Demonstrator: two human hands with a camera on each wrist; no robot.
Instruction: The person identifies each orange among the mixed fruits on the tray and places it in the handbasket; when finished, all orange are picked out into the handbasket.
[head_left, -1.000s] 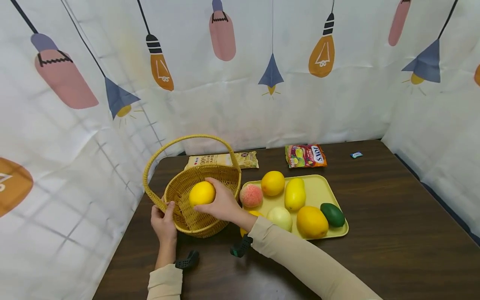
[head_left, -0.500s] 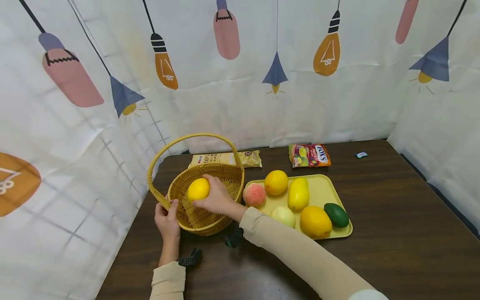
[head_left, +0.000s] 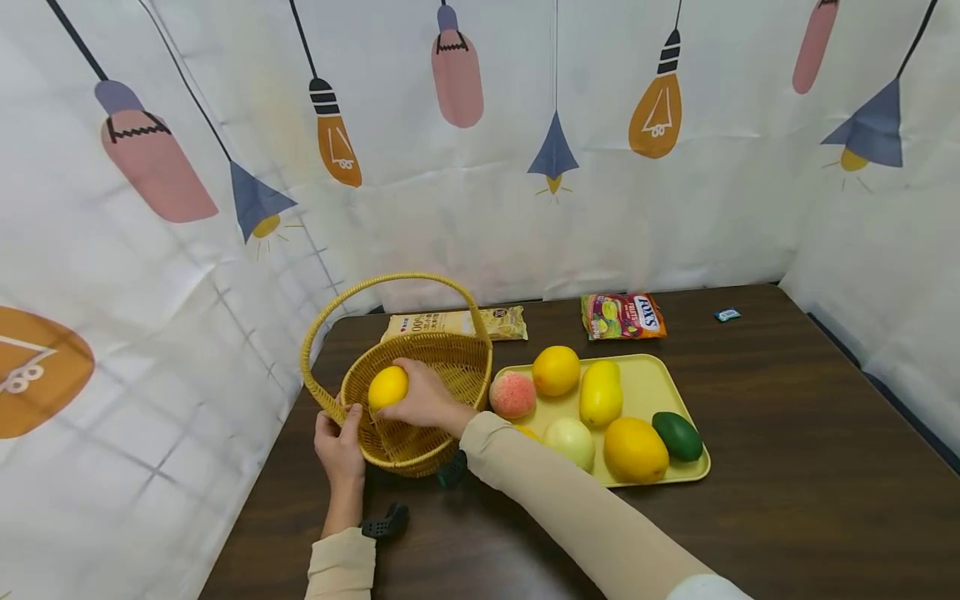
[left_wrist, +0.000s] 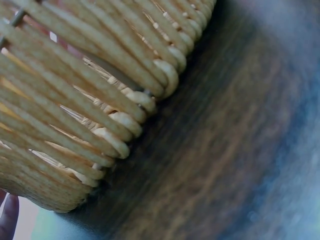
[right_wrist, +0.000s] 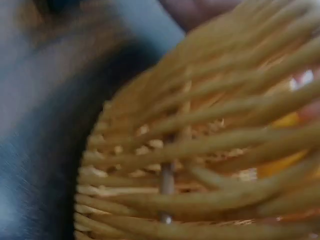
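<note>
A yellow wicker basket (head_left: 457, 361) with a tall arched handle stands on the dark wooden table, toward the left in the head view. Its left rim, by the foot of the handle, is gripped by my left hand (head_left: 341, 450). Inside the basket's opening, my right hand (head_left: 425, 396) holds a round yellow fruit (head_left: 387, 387) between thumb and fingers, near the left inner wall. Woven basket strands (left_wrist: 100, 75) fill much of the left wrist view. In the right wrist view, bits of yellow fruit (right_wrist: 282, 165) show through the basket weave (right_wrist: 150, 200).
Right of the basket lies a pale yellow tray (head_left: 652, 379) holding a peach (head_left: 513, 394), a green avocado-like fruit (head_left: 677, 436) and several yellow or pale fruits. Behind are a beige snack packet (head_left: 502, 323), a red candy bag (head_left: 622, 317) and a small blue wrapper (head_left: 727, 315).
My right hand has moved left inside the basket with the yellow fruit, toward the handle's left foot. My left hand keeps its grip on the rim. The head view has shifted slightly.
</note>
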